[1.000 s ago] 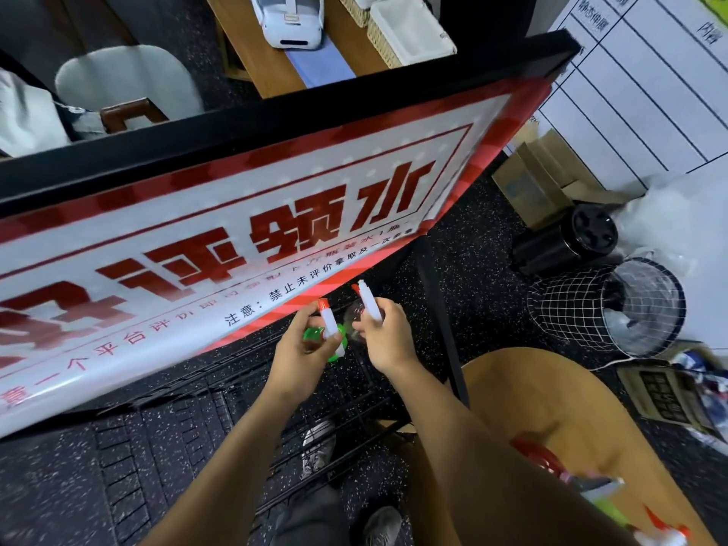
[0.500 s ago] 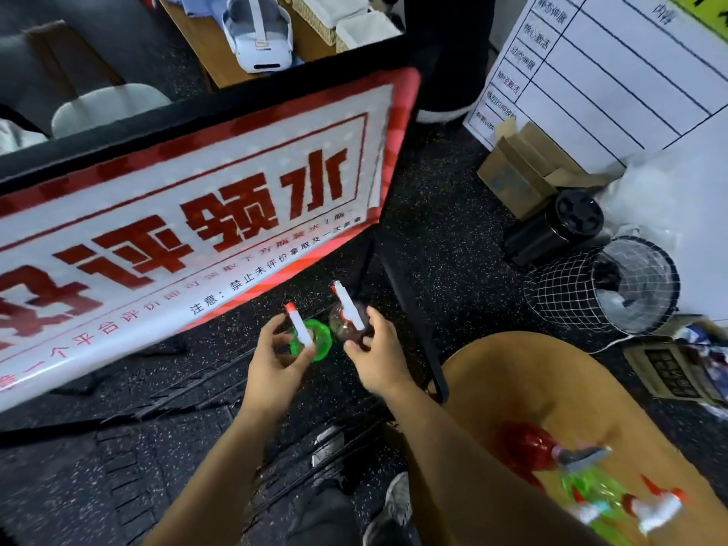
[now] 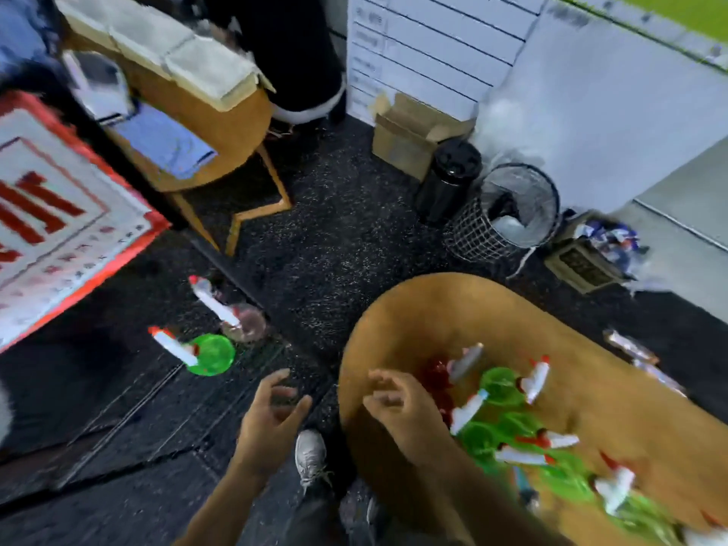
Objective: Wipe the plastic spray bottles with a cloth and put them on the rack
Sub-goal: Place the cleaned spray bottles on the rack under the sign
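A green spray bottle (image 3: 210, 354) and a clear brownish one (image 3: 246, 327) stand side by side on the black wire rack (image 3: 130, 411), both with white and red nozzles. My left hand (image 3: 272, 415) hovers empty below them, fingers loosely curled. My right hand (image 3: 402, 403) is over the left edge of the round wooden table (image 3: 394, 329), also empty. Several green spray bottles (image 3: 500, 386) and a red one (image 3: 435, 378) stand crowded on that table, blurred. No cloth is visible.
A red and white sign (image 3: 59, 226) leans over the rack at left. A second wooden table (image 3: 220, 124) stands behind. A black bin (image 3: 447, 181), a wire basket (image 3: 508, 214) and a cardboard box (image 3: 409, 139) sit at the back right. My shoe (image 3: 311, 457) is below.
Both hands have let go of the two bottles on the rack and drawn back to the right, toward the wooden table. The view has swung right.
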The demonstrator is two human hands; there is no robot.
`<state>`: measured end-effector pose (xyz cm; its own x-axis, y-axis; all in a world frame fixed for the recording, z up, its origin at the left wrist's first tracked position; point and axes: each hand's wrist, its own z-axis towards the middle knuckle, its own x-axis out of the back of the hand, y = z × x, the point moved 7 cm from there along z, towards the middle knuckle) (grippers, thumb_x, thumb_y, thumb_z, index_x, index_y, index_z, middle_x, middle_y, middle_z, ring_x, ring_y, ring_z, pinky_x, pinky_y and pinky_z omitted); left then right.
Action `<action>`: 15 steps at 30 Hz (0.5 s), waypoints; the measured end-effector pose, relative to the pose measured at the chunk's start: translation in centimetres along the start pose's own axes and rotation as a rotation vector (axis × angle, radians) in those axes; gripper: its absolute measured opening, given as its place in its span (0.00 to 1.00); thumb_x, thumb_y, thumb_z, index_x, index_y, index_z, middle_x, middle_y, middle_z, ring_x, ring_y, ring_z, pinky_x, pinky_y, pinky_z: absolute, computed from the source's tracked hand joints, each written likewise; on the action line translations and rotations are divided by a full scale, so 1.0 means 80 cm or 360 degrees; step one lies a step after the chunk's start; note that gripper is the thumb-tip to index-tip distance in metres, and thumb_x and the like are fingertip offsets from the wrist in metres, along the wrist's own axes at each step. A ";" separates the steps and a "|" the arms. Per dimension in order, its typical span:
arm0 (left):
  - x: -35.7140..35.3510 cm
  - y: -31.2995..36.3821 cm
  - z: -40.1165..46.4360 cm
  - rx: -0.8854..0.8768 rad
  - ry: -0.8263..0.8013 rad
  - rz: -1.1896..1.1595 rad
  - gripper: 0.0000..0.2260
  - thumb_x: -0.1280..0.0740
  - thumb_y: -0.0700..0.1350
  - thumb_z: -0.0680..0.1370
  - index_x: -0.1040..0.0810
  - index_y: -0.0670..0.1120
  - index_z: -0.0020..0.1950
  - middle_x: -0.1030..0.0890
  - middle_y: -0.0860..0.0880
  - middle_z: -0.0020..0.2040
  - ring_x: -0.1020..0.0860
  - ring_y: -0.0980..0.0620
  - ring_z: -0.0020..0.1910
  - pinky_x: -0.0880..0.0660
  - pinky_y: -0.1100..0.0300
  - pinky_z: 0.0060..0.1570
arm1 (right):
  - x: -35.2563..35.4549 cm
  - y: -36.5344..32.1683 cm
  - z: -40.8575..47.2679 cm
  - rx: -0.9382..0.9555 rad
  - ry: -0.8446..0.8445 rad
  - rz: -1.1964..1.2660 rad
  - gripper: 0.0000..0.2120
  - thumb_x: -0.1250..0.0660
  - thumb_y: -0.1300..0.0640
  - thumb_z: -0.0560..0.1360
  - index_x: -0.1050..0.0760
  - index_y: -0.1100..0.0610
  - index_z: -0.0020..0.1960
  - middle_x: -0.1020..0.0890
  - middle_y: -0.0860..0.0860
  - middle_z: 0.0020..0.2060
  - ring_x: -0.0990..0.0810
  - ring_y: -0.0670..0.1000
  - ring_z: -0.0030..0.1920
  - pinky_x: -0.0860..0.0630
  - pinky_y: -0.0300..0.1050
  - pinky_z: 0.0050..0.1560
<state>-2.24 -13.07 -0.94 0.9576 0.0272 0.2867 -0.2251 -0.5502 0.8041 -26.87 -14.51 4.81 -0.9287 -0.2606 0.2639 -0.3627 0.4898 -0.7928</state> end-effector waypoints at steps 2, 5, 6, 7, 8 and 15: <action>-0.056 0.022 -0.006 -0.0032 -0.0197 0.0080 0.21 0.25 0.44 0.81 0.28 0.59 0.69 0.19 0.47 0.57 0.16 0.53 0.47 0.22 0.58 0.46 | 0.045 0.026 -0.012 -0.0027 0.0154 0.0088 0.14 0.24 0.56 0.78 0.23 0.40 0.58 0.18 0.47 0.59 0.17 0.39 0.55 0.18 0.41 0.57; -0.133 0.047 -0.009 -0.0075 -0.0377 0.0180 0.22 0.26 0.48 0.81 0.29 0.58 0.73 0.19 0.50 0.61 0.16 0.56 0.51 0.19 0.58 0.47 | 0.103 0.069 -0.026 -0.0111 0.0318 0.0146 0.14 0.24 0.58 0.78 0.21 0.45 0.60 0.16 0.48 0.58 0.16 0.40 0.53 0.19 0.39 0.54; -0.154 0.053 -0.009 -0.0077 -0.0405 0.0216 0.23 0.26 0.50 0.81 0.30 0.59 0.73 0.20 0.51 0.63 0.16 0.55 0.54 0.18 0.56 0.49 | 0.118 0.083 -0.031 -0.0140 0.0356 0.0151 0.14 0.25 0.57 0.78 0.21 0.46 0.61 0.16 0.49 0.58 0.16 0.41 0.53 0.18 0.40 0.53; -0.179 0.058 -0.009 -0.0080 -0.0439 0.0240 0.24 0.26 0.52 0.80 0.30 0.60 0.74 0.20 0.52 0.64 0.17 0.55 0.56 0.18 0.56 0.51 | 0.134 0.097 -0.036 -0.0173 0.0391 0.0134 0.14 0.25 0.56 0.78 0.20 0.47 0.62 0.16 0.49 0.57 0.16 0.42 0.53 0.18 0.42 0.54; -0.200 0.065 -0.009 -0.0087 -0.0472 0.0269 0.25 0.26 0.54 0.80 0.30 0.60 0.75 0.21 0.53 0.65 0.17 0.55 0.57 0.19 0.57 0.52 | 0.146 0.111 -0.039 -0.0208 0.0435 0.0107 0.15 0.25 0.55 0.78 0.20 0.48 0.63 0.16 0.48 0.57 0.16 0.42 0.54 0.18 0.43 0.56; -0.338 0.102 0.017 -0.0236 -0.0735 0.0585 0.27 0.30 0.53 0.83 0.34 0.53 0.81 0.32 0.53 0.72 0.26 0.55 0.66 0.24 0.56 0.63 | 0.172 0.172 -0.035 -0.0481 0.0431 0.0120 0.30 0.27 0.49 0.79 0.33 0.50 0.77 0.26 0.50 0.70 0.19 0.43 0.54 0.19 0.46 0.60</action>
<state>-29.75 -19.41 -2.83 0.7839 -0.5258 0.3303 -0.5466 -0.3319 0.7688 -44.88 -9.00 -0.94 -0.9256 -0.0059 0.3786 -0.2620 0.7318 -0.6291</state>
